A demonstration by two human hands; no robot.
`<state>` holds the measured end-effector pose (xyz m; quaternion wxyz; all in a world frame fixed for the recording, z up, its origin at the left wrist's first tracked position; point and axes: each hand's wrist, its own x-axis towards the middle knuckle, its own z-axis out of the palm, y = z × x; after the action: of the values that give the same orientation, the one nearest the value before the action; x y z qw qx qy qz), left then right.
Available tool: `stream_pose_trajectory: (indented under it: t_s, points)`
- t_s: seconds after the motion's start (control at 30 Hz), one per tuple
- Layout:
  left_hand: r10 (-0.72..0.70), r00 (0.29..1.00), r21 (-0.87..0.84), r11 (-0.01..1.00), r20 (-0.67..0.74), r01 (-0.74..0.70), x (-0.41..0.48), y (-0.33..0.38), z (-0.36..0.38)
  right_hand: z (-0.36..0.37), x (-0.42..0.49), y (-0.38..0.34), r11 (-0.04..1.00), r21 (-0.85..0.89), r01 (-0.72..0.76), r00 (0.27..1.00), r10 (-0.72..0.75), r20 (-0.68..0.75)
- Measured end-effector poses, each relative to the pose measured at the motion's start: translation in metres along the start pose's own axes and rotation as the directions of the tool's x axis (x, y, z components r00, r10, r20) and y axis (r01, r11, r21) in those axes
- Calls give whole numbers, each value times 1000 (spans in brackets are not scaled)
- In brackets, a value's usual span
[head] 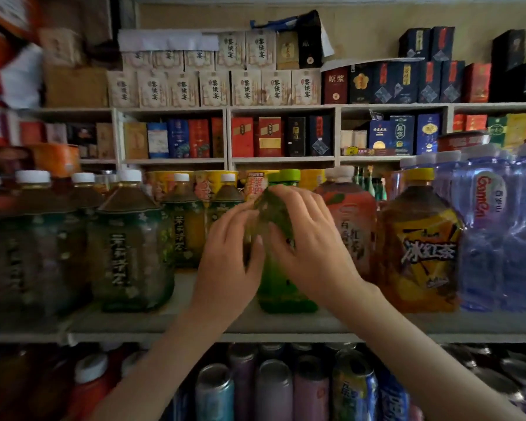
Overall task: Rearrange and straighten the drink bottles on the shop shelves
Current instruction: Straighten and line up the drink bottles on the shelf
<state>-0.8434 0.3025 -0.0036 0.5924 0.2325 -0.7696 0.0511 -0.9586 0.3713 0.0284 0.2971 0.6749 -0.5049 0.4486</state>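
Left hand [228, 256] & right hand [310, 244] both wrap the tall green plastic drink bottle [281, 288] at front of the grey shelf [286, 328]; best kept upright, label fwd, w/o knocking the orange-red plastic bottle [351, 226] just beside.

Dim, flat indoor light; lower shelf [255, 387] in shadow. Motion blur throughout, heaviest at the curved left edge.

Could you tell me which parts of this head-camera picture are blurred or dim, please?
Head view: the left edge is motion-smeared; left hand, right hand and the green bottle they hold are soft; cans below sit in shadow.
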Motion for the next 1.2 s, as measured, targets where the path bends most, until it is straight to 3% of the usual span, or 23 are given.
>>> stream_pose_trajectory:
  t_s: [0.1, 0.23, 0.33, 0.47, 0.57, 0.67, 0.77, 0.87, 0.93, 1.0, 1.07, 1.2]
  points:
    - [9, 999, 104, 995, -31, -6, -10, -19, -29, 19, 8, -19, 994, 85, 72, 995, -78, 67]
    - [124, 983, 339, 938, -136, -71, -12, -48, -72, 36, 31, -37, 975, 221, 36, 988, -68, 138]
    - [125, 986, 487, 872, -112, -55, -11, -74, -92, 51, 46, -43, 965, 253, -62, 985, 19, 170]
    - [-64, 996, 571, 820, 58, 20, -7, -104, -93, 77, 65, -54, 892, 309, -330, 929, 249, 273]
    - [-175, 983, 467, 874, 52, 131, -4, -114, -89, 95, 78, -66, 787, 383, -484, 859, 341, 383]
    - [-157, 987, 369, 920, 31, 135, -3, -121, -90, 111, 84, -80, 699, 473, -537, 831, 341, 439]
    - [-113, 993, 242, 965, 38, 100, -5, -124, -91, 123, 85, -95, 704, 478, -525, 826, 286, 486]
    - [-98, 995, -66, 993, 32, 100, -7, -127, -99, 133, 85, -103, 729, 432, -530, 810, 284, 514]
    - [-208, 978, -349, 914, 31, 206, -6, -125, -109, 133, 88, -104, 703, 423, -571, 775, 292, 561]
    - [-362, 928, -548, 760, 88, 349, -4, -126, -120, 133, 91, -103, 693, 420, -586, 767, 307, 564]
    - [-451, 870, -577, 664, 199, 476, -3, -126, -123, 134, 91, -101, 712, 413, -568, 790, 332, 515]
    - [-487, 738, -450, 588, 466, 672, -12, -128, -118, 135, 88, -94, 701, 435, -565, 811, 376, 448]
